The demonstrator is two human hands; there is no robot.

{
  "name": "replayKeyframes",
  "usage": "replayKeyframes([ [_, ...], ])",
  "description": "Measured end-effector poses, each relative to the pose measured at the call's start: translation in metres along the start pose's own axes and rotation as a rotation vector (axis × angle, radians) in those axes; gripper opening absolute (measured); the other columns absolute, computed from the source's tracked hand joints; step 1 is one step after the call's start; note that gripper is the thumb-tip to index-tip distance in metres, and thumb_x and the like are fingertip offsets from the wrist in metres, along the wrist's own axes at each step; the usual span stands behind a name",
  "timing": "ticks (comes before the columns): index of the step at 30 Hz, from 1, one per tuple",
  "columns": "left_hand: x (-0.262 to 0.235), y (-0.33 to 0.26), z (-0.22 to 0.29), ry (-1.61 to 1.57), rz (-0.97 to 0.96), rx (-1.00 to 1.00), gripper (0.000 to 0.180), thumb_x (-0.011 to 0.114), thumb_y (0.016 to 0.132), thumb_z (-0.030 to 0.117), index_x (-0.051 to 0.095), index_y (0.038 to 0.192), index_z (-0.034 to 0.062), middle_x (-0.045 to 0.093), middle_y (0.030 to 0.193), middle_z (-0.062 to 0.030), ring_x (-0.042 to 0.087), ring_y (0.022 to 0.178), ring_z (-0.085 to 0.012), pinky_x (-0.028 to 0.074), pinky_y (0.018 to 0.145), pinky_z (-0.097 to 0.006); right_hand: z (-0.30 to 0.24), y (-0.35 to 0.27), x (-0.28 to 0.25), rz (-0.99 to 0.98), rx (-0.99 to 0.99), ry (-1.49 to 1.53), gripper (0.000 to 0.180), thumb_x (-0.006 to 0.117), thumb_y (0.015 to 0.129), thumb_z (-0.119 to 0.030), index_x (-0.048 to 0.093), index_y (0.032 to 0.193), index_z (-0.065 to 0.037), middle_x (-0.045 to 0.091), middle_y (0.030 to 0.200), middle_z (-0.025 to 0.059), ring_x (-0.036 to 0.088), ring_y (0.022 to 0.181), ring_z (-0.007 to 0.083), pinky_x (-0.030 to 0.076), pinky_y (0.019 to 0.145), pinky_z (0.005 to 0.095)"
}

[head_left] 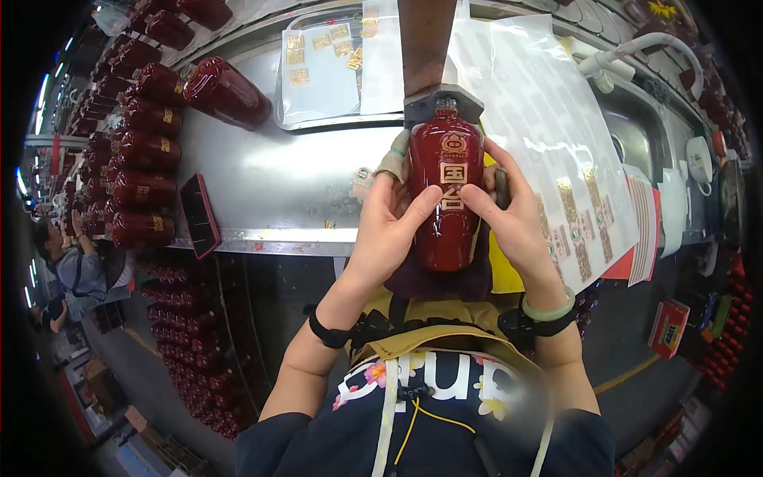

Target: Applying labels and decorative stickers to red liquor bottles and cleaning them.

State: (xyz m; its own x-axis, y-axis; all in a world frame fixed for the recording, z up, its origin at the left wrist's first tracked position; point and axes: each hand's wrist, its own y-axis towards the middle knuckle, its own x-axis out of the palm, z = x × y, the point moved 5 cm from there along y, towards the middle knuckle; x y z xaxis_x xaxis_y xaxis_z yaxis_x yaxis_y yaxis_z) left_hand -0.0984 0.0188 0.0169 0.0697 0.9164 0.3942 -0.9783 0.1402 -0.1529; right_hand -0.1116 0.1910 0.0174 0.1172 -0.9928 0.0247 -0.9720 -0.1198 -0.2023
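A dark red glass bottle (447,242) with gold characters and a round gold emblem is between my hands at the table's front edge. Its neck points away from me, toward a dark metal block at the foot of a brown post (427,56). My left hand (388,219) grips the left side, its thumb pressed on the front near the gold characters. On one of its fingers is a beige cloth finger cover (393,163). From the other side my right hand (515,219) holds the bottle, thumb also on the front; a dark cover shows on one finger.
Sheets of gold decals (548,119) spread over the right side. Behind, a shallow tray (342,122) holds loose gold decals. A tilted red bottle (226,94), rows of bottles (143,191) and a phone (199,213) are at left. A sink (632,119) and white mug (699,163) are at right.
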Motion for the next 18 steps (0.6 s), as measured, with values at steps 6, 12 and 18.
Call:
replayKeyframes([
  [6, 0.0002, -0.003, -0.0018, 0.119, -0.004, 0.052, 0.075, 0.064, 0.102, 0.008, 0.02, 0.16, -0.0056, 0.044, 0.155, -0.0184, 0.049, 0.139, -0.0227, 0.04, 0.117, -0.038, 0.0004, -0.0003, 0.0021, 0.003, -0.017, 0.006, 0.076, 0.083, 0.09, -0.017, 0.043, 0.151, 0.004, 0.044, 0.088, -0.0056, 0.044, 0.081, 0.0049, 0.039, 0.073, 0.0204],
  [12, 0.0003, -0.0014, -0.0005, 0.076, -0.035, 0.059, 0.075, 0.065, 0.101, 0.008, 0.021, 0.159, -0.0074, 0.045, 0.153, -0.0183, 0.05, 0.138, -0.0226, 0.041, 0.116, -0.038, 0.0056, 0.0008, -0.0001, 0.014, -0.049, -0.001, 0.075, 0.082, 0.09, -0.017, 0.043, 0.151, 0.004, 0.045, 0.087, -0.0057, 0.043, 0.079, 0.0049, 0.038, 0.071, 0.0206],
  [18, 0.0036, -0.0032, 0.0002, 0.145, -0.015, 0.079, 0.074, 0.066, 0.1, 0.008, 0.022, 0.158, -0.0086, 0.047, 0.151, -0.0185, 0.052, 0.136, -0.0217, 0.043, 0.114, -0.037, 0.0021, 0.0003, 0.0019, 0.011, -0.035, 0.021, 0.075, 0.082, 0.09, -0.017, 0.043, 0.151, 0.005, 0.045, 0.087, -0.0056, 0.043, 0.08, 0.0042, 0.037, 0.071, 0.0203],
])
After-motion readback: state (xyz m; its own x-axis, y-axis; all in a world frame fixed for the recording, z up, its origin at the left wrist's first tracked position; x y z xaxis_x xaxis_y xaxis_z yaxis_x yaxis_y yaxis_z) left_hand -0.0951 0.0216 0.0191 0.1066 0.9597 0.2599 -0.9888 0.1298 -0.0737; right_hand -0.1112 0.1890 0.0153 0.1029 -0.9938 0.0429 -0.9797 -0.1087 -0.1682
